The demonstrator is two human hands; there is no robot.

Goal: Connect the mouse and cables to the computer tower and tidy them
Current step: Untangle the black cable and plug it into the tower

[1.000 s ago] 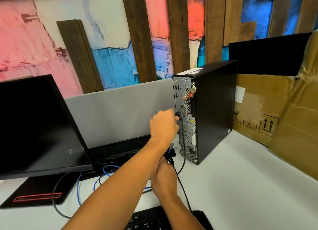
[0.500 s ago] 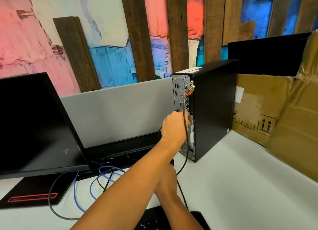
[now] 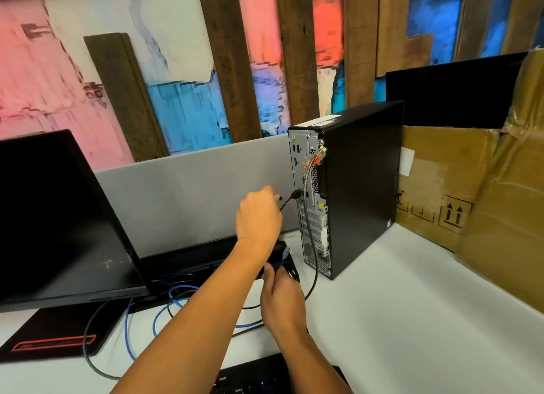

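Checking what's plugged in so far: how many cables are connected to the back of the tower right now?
2. A black cable is plugged in mid-panel, beside the left hand. A grey cable hangs from the gold connector near the top of the tower. Others may be hidden.

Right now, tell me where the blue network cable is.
In the head view, the blue network cable lies looped on the white desk, left of centre, between the monitor's base and the right hand, in front of the computer tower.
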